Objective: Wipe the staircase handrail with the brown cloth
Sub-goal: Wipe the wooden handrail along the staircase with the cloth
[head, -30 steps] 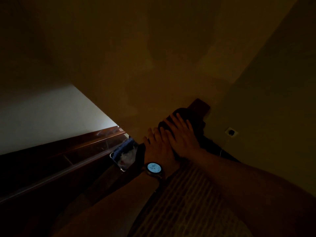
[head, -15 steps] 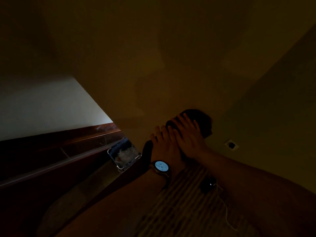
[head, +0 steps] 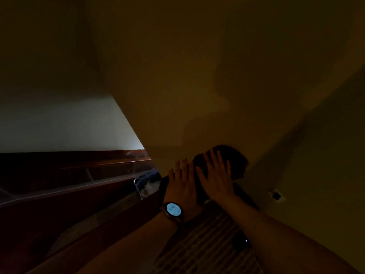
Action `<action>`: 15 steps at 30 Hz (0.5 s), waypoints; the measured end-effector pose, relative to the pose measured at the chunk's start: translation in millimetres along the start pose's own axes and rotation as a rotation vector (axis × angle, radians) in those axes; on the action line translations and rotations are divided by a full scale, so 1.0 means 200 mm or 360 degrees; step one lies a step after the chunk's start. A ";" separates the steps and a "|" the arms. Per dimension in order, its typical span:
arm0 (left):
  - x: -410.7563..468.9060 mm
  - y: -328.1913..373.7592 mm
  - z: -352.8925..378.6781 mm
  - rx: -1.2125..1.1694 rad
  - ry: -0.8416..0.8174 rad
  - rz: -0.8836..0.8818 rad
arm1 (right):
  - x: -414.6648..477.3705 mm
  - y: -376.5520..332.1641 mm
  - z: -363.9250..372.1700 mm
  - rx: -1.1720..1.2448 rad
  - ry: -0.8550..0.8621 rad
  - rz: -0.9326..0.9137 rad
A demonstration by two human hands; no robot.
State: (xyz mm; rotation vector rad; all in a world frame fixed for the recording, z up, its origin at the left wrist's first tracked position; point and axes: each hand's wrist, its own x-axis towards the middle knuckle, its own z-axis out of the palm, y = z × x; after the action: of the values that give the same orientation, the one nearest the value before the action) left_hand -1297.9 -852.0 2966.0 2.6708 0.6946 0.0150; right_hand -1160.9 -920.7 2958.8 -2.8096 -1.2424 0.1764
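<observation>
both hands further up brown cloth

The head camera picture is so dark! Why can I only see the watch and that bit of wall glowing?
Head view: the stairwell is dimly lit, so the cloth under the right hand is just a dark lump; the watch on the left hand's wrist glows by itself; pale light falls on the left wall; the hands cast faint shadows, and straight edges look slanted.

Stairwell very dim. I can't make out the handrail under the brown cloth; right hand and left hand cover the cloth's near part. Both forearms cut off at bottom edge. Watch face unreadable.
</observation>
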 end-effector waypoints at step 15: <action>-0.70 -0.50 -0.08 0.0063 0.0056 -0.0167 | -0.50 -0.33 -0.05 -0.0013 -0.0219 -0.0297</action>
State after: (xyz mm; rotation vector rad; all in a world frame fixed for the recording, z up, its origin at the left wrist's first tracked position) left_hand -1469.7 -831.0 2956.2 2.6736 0.8540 0.0200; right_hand -1275.1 -950.0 2983.5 -2.7072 -1.5284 0.3595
